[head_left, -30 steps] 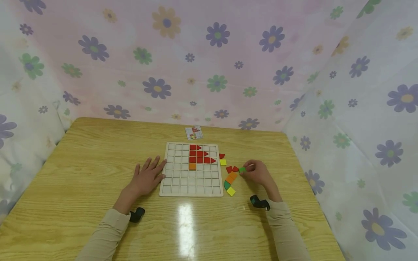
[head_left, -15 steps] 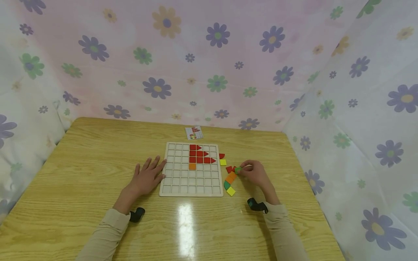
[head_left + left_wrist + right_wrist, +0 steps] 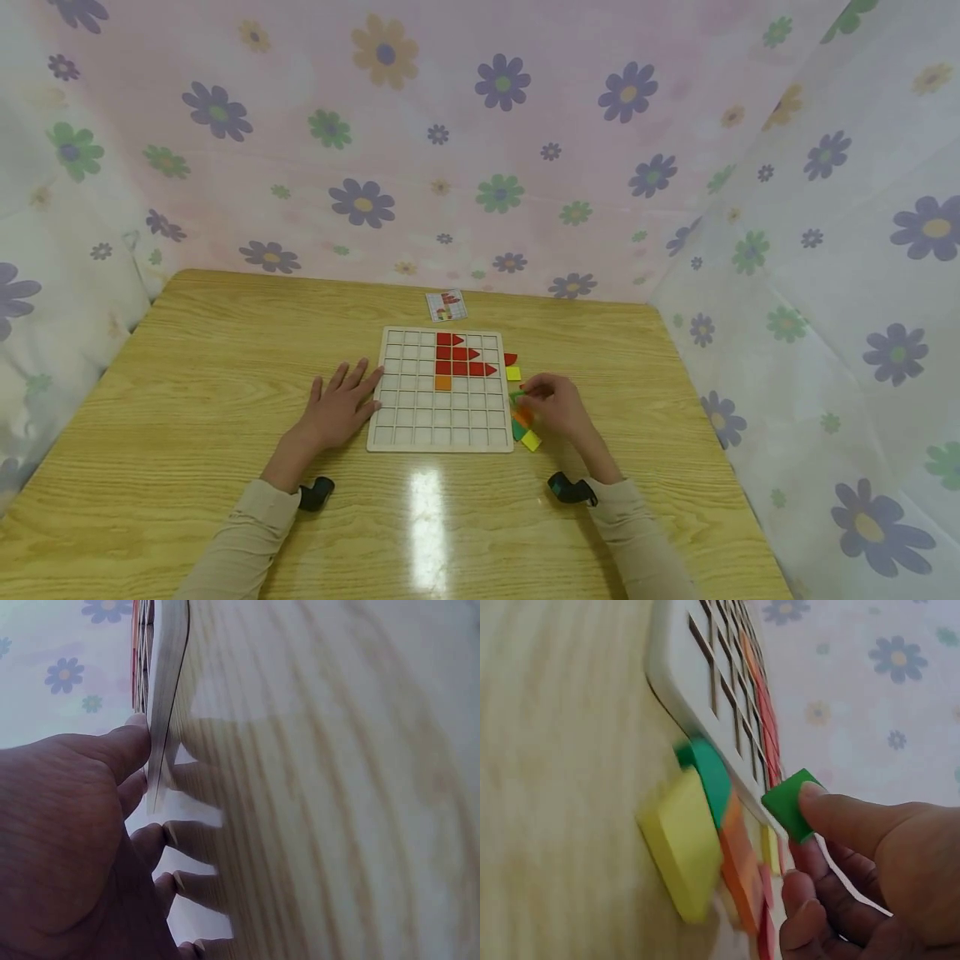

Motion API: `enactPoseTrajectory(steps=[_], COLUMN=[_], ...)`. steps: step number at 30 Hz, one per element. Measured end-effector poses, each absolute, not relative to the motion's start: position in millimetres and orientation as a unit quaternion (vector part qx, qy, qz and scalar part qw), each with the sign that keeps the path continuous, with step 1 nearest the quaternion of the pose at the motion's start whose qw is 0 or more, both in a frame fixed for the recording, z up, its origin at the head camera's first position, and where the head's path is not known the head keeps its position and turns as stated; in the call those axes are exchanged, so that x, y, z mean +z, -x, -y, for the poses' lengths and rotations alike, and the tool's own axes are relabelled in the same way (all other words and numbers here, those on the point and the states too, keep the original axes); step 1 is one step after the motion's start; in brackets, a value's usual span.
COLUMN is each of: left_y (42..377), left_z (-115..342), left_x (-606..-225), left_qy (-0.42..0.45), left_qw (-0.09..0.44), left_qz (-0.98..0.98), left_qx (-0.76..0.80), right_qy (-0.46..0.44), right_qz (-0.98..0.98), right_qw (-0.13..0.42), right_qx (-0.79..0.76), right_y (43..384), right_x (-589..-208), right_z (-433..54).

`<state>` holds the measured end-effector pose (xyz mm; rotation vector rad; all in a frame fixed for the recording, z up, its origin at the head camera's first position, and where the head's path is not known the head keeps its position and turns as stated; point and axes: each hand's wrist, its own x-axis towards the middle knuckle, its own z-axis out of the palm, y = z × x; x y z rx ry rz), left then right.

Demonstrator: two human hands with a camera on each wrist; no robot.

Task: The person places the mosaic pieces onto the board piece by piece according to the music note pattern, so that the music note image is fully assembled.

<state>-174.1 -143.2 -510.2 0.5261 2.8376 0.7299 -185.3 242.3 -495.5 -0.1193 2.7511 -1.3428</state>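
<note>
Between thumb and fingers my right hand (image 3: 557, 408) pinches a green square tile (image 3: 790, 804), held just off the right edge of a white grid board (image 3: 408, 425). On the board sit several red tiles (image 3: 459, 354) in three rows with pointed right ends, and one orange tile (image 3: 443, 382) beneath them. Spread flat on the table, my left hand (image 3: 335, 412) touches the board's left edge with its fingertips. Under and beside the right hand lie a yellow tile (image 3: 682, 844), a dark green rounded tile (image 3: 711, 780) and orange tiles (image 3: 739, 862), partly hidden in the head view.
A small pattern card (image 3: 446, 305) lies behind the board. Another yellow tile (image 3: 513, 374) and a red rounded tile (image 3: 511, 359) rest at the board's right side. Flowered cloth (image 3: 420, 150) hangs around the wooden table (image 3: 247, 350).
My right hand has moved left towards the board with the green tile, passing over the loose red and orange tiles. The left hand has stayed in place.
</note>
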Motion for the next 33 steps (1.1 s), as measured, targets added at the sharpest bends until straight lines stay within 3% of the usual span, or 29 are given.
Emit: enactPoseTrajectory(steps=[13, 25, 33], left_y=[172.7, 171.6, 170.6], left_z=[141.8, 142.6, 141.6], left_x=[-506.6, -506.2, -504.5], left_qy=[-0.177, -0.174, -0.172], left_qw=[0.083, 0.089, 0.084], left_qz=[-0.947, -0.947, -0.948], left_qx=[0.253, 0.257, 0.255], right_qy=[0.128, 0.125, 0.105], right_qz=[-0.870, -0.860, -0.884], right_qw=[0.040, 0.062, 0.044], right_qx=[-0.475, -0.490, -0.452], right_y=[173.6, 180.6, 184.5], right_x=[-505.8, -513.0, -508.5], right_z=[-194.0, -159.4, -144.2])
